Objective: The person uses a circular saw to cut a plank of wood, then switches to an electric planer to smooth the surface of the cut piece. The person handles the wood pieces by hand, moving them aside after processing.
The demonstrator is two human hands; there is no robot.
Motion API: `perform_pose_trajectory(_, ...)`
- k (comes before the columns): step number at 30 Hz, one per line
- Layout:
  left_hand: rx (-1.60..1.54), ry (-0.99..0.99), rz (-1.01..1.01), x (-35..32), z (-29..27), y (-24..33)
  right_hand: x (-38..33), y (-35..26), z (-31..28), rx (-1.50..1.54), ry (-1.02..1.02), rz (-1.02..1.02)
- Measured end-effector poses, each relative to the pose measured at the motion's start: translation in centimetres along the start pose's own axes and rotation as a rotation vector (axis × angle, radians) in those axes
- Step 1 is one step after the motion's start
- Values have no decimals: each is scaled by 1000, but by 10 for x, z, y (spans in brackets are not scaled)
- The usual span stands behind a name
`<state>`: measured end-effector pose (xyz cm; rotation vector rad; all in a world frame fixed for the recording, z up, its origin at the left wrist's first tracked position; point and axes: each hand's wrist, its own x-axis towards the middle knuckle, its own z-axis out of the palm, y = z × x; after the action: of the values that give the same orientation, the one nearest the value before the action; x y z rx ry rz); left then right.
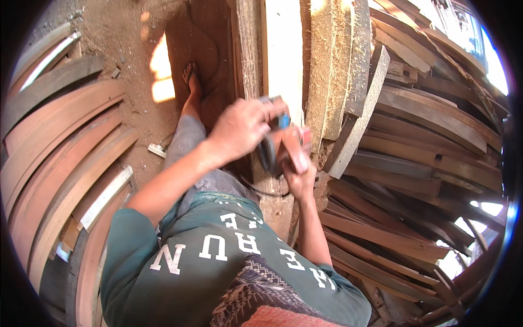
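Observation:
A hand-held power tool (272, 147), which looks like an electric planer, is over the near part of a long wooden beam. It has a black rounded side, a blue part and a reddish body, and is partly blurred. My left hand (239, 129) is closed on its far end, fingers bent over the top. The right hand (300, 177) is wrapped round its near end. A dark cord (267, 193) curves beside the tool. Past it, the pale beam (283, 54) lies in bright sunlight. The tool's underside is hidden, so I cannot tell whether it touches the wood.
Curved planks (65, 125) are piled on the left. Stacked timber (425, 147) fills the right, with a loose slat (364, 120) leaning near the beam. Rough-sawn boards (330, 71) lie alongside it. My bare foot (190, 75) rests on a brown board (182, 27) crossed by a cable.

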<state>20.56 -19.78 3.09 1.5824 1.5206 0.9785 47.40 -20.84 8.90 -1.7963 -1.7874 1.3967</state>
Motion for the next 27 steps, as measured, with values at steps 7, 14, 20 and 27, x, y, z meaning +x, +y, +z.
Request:
perform_pose_trajectory(7,280,-140,147,56,13,29,5,-17,-4,-29,15,11)
perform_pose_trajectory(14,644,-464,609,211,-80,-24,146,-123,2,-10,14,-93)
perform_pose_trajectory(20,535,135,452,278,-158,-40,292,-198,18,25,-22,-186)
perform_pose_trajectory(27,120,-492,132,124,-62,-7,467,-328,46,-137,-66,-192)
